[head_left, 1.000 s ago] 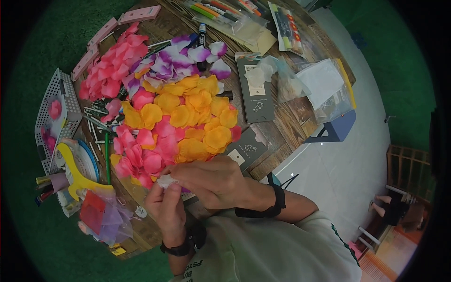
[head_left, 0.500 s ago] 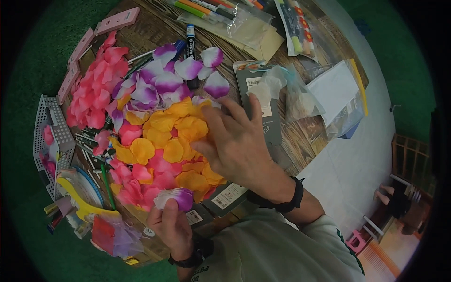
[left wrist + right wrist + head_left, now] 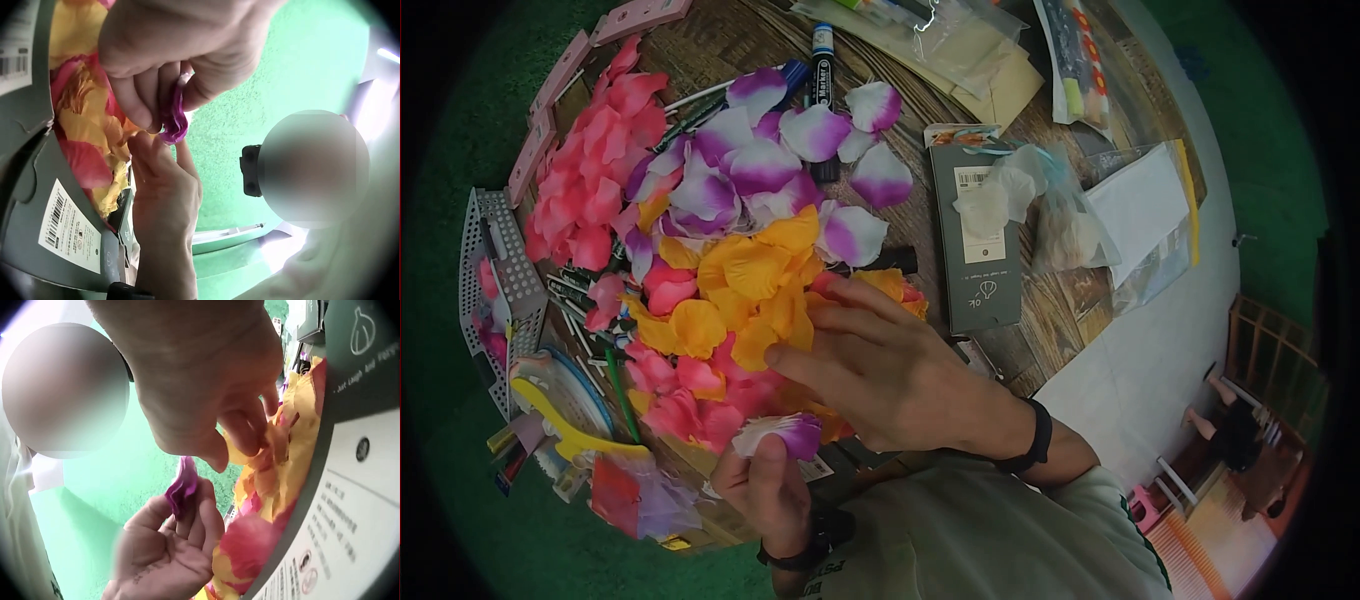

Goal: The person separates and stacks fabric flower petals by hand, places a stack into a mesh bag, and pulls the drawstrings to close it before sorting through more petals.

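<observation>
My left hand pinches a small stack of purple-and-white flower petals between thumb and fingers, near the front of the table. In the right wrist view those petals stand up from the fingertips. My right hand reaches over the heap of yellow petals. Its thumb and fingers are spread apart, the fingertips among the yellow petals. Pink petals lie beneath and beside the yellow ones. More purple-and-white petals are piled behind them, and a deeper pink pile is at the far left.
A dark box with white petals on it stands to the right, near clear bags. Markers lie behind the petals. On the left are a white perforated basket, a yellow-handled item and mesh pouches.
My hands have parted from working together at a whitish piece. The right hand went out over the yellow petals, then lower into them. The left hand keeps hold of the purple-and-white petals.
</observation>
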Tool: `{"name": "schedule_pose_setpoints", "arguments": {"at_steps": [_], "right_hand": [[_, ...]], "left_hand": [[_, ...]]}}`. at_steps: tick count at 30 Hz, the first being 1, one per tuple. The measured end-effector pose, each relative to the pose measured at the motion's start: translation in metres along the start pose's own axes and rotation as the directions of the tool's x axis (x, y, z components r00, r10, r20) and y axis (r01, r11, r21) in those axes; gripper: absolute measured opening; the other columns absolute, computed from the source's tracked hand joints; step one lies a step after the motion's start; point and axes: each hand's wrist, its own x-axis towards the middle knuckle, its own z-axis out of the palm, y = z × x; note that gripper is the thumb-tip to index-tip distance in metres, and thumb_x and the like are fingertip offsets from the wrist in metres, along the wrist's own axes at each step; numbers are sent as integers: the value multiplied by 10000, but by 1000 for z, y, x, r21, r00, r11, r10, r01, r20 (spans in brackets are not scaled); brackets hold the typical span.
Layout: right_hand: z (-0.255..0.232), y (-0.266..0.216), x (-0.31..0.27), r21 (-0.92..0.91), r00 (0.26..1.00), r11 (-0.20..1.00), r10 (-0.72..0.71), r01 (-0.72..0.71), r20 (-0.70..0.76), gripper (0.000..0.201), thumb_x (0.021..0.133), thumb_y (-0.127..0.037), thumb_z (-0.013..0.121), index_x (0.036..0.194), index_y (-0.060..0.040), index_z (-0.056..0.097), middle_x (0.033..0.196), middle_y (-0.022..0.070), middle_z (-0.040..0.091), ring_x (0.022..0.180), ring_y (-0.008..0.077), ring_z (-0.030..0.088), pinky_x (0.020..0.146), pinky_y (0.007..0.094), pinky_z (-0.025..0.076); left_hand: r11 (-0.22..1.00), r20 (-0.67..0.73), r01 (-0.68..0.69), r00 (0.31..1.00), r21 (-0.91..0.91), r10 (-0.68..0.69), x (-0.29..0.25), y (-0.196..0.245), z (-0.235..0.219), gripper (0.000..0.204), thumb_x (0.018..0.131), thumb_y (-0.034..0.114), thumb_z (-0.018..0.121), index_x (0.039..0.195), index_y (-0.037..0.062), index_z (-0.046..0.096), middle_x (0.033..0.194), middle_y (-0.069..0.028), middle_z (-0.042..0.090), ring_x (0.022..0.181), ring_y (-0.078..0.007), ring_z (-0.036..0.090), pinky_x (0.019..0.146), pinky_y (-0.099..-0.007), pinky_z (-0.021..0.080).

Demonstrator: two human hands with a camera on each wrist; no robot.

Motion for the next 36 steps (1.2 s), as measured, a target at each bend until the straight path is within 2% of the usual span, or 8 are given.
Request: {"name": "schedule_pose_setpoints", "arguments": {"at_steps": [5, 7, 14, 20, 26, 28, 32, 36], "right_hand": [[-14, 15, 6, -87, 959, 986, 113, -140, -261, 342, 713, -38, 620, 1045, 5, 550, 895, 125, 615, 986, 305, 558, 961, 469, 373], [-16, 22, 16, -444, 946, 863, 110, -243, -305, 357, 663, -94, 638, 976, 59, 562, 805, 150, 619, 948, 297, 568, 965, 468, 354], [-5, 27, 21, -418, 948, 862, 188, -285, -258, 262, 659, -94, 631, 891, 17, 584, 737, 146, 619, 924, 297, 570, 985, 471, 320], [-15, 19, 22, -385, 944, 909, 24, -157, -330, 196, 619, -10, 602, 814, 11, 605, 706, 133, 608, 877, 285, 594, 947, 494, 365], [5, -5, 13, -200, 960, 980, -56, 0, -275, 270, 686, 6, 623, 956, -11, 617, 893, 114, 646, 964, 287, 597, 962, 521, 367], [17, -7, 11, -267, 990, 963, -24, -14, -141, 356, 558, -4, 605, 912, 29, 616, 937, 165, 631, 979, 291, 577, 978, 518, 351], [4, -11, 7, -228, 993, 974, -17, -11, -117, 353, 564, 1, 605, 916, 25, 622, 954, 159, 630, 1017, 289, 563, 971, 521, 355], [-6, -2, 3, -266, 991, 964, -22, -13, -129, 266, 671, 5, 629, 936, -11, 616, 982, 139, 633, 1025, 299, 573, 975, 506, 361]], "left_hand": [[1000, 7, -11, 1000, -13, 11, 1, 0, 1, 145, 846, 80, 589, 923, -42, 588, 878, -85, 609, 793, -162, 572, 765, -302, 458], [998, -9, -22, 1000, -51, 22, 1, 2, 2, 139, 834, 40, 583, 876, -90, 611, 860, -139, 632, 797, -200, 592, 762, -314, 463], [997, -21, -37, 999, -73, 36, -1, 3, -3, 140, 839, 30, 575, 892, -93, 612, 868, -134, 635, 797, -191, 590, 758, -302, 459], [996, -26, -26, 999, -82, 24, -2, 5, -5, 161, 841, 31, 577, 927, -100, 613, 897, -136, 641, 814, -178, 594, 766, -283, 454], [994, -17, -53, 999, -100, 52, -6, 9, -5, 175, 841, 35, 587, 949, -99, 614, 913, -133, 644, 826, -173, 595, 781, -281, 454], [994, -22, -50, 999, -100, 48, -7, 10, -5, 175, 839, 32, 592, 954, -99, 615, 916, -130, 643, 831, -170, 594, 785, -279, 452], [995, -32, -56, 998, -87, 54, -10, 8, -12, 174, 839, 29, 592, 956, -97, 616, 918, -123, 643, 835, -164, 591, 790, -274, 451], [998, -15, -53, 998, -18, 53, -12, 7, -15, 166, 852, 87, 597, 947, -50, 601, 915, -71, 617, 819, -144, 571, 761, -278, 444]]}}
